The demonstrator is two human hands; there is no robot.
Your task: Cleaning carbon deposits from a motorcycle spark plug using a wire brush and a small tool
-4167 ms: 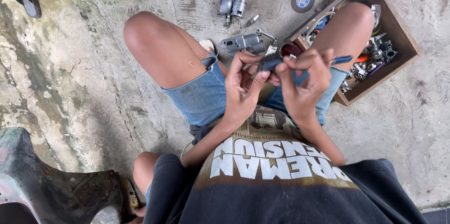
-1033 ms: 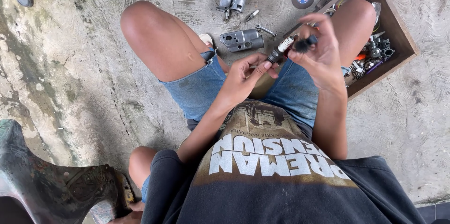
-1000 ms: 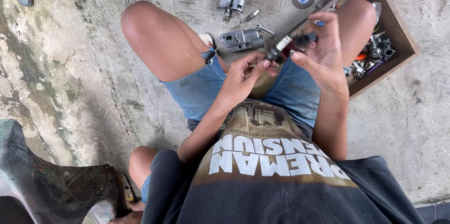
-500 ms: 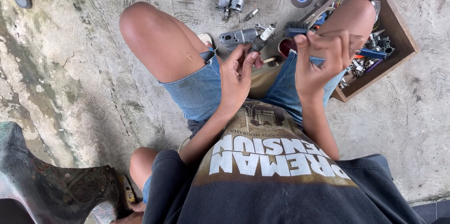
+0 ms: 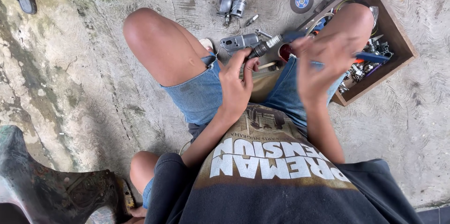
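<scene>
Metal shaft part [image 5: 265, 45] sits just above frame centre, its lower end pinched by the left hand [image 5: 236, 83] — stiff, probably weighty and greasy, best gripped on the thicker body. Right hand [image 5: 323, 60] is blurred; its grip cannot be told.

Both hands [image 5: 236, 85] raised, fingers curled

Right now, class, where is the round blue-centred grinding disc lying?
In the head view the disc lies flat on the concrete floor near the top, just left of the wooden box and right of two small metal parts.
</scene>
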